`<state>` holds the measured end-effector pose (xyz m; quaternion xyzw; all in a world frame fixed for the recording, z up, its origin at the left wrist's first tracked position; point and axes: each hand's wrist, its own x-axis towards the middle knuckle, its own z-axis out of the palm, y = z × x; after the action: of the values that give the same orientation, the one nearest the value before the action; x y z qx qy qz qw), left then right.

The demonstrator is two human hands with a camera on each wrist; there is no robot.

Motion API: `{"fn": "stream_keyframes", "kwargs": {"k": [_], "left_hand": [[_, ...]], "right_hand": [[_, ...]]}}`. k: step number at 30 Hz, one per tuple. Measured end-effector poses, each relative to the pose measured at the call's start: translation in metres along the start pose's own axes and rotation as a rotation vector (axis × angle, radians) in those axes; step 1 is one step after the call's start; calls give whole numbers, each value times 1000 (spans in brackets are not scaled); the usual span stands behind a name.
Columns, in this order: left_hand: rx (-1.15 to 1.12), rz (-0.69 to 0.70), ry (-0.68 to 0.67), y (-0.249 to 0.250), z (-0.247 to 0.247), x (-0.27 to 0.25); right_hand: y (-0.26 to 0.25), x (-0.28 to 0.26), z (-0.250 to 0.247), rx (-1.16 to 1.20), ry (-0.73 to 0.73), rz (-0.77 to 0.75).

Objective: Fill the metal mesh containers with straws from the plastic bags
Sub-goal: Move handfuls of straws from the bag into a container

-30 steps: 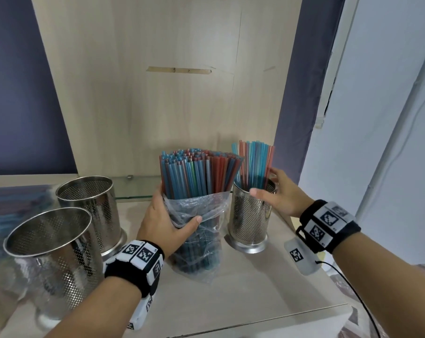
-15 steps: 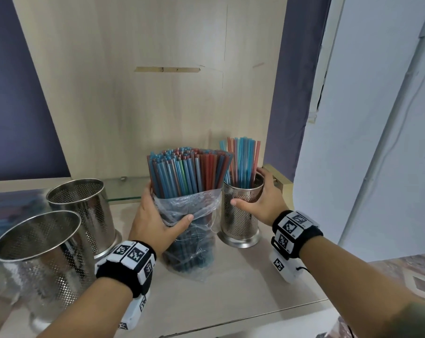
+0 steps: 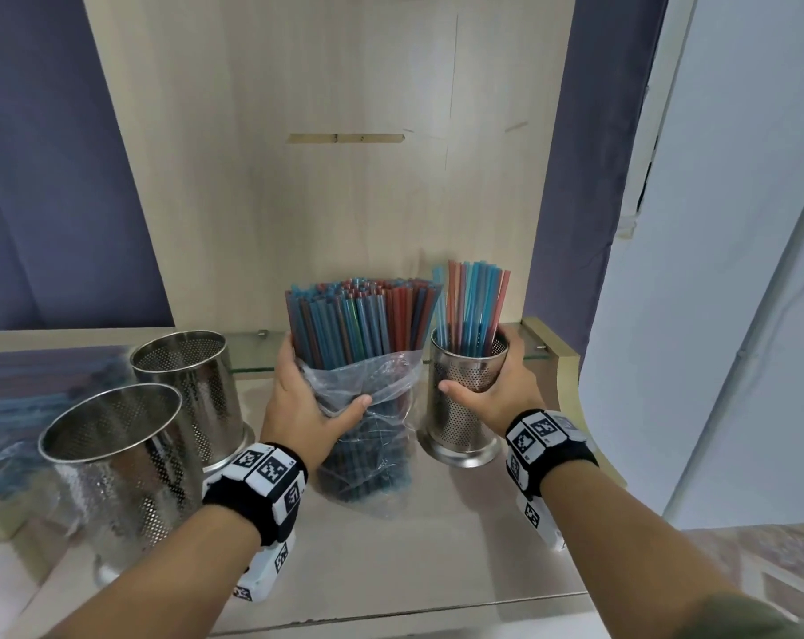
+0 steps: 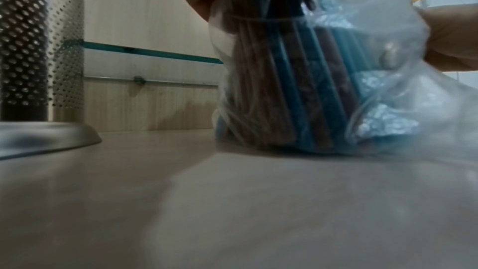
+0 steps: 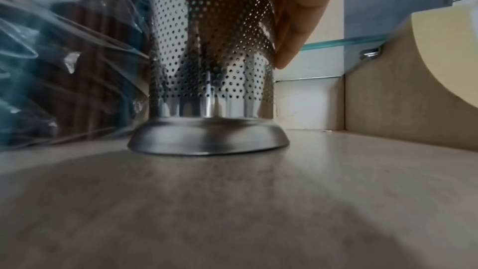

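Note:
A clear plastic bag [image 3: 381, 385] [image 4: 349, 81] packed with blue and red straws [image 3: 363, 325] stands upright on the wooden shelf [image 3: 437, 546]. My left hand [image 3: 307, 403] grips it round the middle, thumb in front. Just to its right stands a perforated metal container [image 3: 464, 408] [image 5: 212, 48] holding a smaller bunch of straws [image 3: 473, 306]. My right hand [image 3: 492, 389] wraps round that container near its rim, thumb in front and fingers behind. Its base sits flat on the shelf.
Two empty mesh containers stand at the left, one nearer [image 3: 114, 463] and one behind it [image 3: 192, 389]. A wooden back panel [image 3: 344, 177] and a glass ledge [image 3: 247, 352] close the rear. A cream curved side piece [image 3: 561, 389] bounds the right. The shelf's front edge runs below my wrists.
My right hand has closed further round the container with straws, fingers now wrapped behind it. The left hand keeps its hold on the bag. The head view has shifted slightly.

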<state>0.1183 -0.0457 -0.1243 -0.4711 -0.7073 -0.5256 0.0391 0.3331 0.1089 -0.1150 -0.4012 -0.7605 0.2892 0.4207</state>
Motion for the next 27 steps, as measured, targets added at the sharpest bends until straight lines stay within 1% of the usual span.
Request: {"fn": "stream_keyframes", "kwargs": {"k": [3,6,10,13,15,18,20,22,25,27], "left_hand": [[-8,-2,79,-3,0,0],[37,-4,95,-3,1,0],[170,34,7,1,2,-1],[186,84,-96,-1,4,-1],[200,94,-139,-3,4,0],[246,53,-190,-1,2,-1],[298,20,-199,4,-2,0],[302,-17,-160,11,-7,5],[212,-115,-81,26,-13,17],[236,-149,-63,36,-17,25]], "right_hand": [[0,0,-1,-24,2,10],[-3,-2,-3,-46,-32,1],[-8,-7,-4,-51,-96,-35],[-8,-8,-3,-22,-125,-57],[-7,-7,-2,-7,-130,-73],[-7,-8,-1,19,-148,-80],[-8,-8,-1,31,-152,-82],[-7,-8,-2,35,-152,-86],[-7,-8,-3,36,-151,-87],[-7,-8,-3,40,-156,-86]]}}
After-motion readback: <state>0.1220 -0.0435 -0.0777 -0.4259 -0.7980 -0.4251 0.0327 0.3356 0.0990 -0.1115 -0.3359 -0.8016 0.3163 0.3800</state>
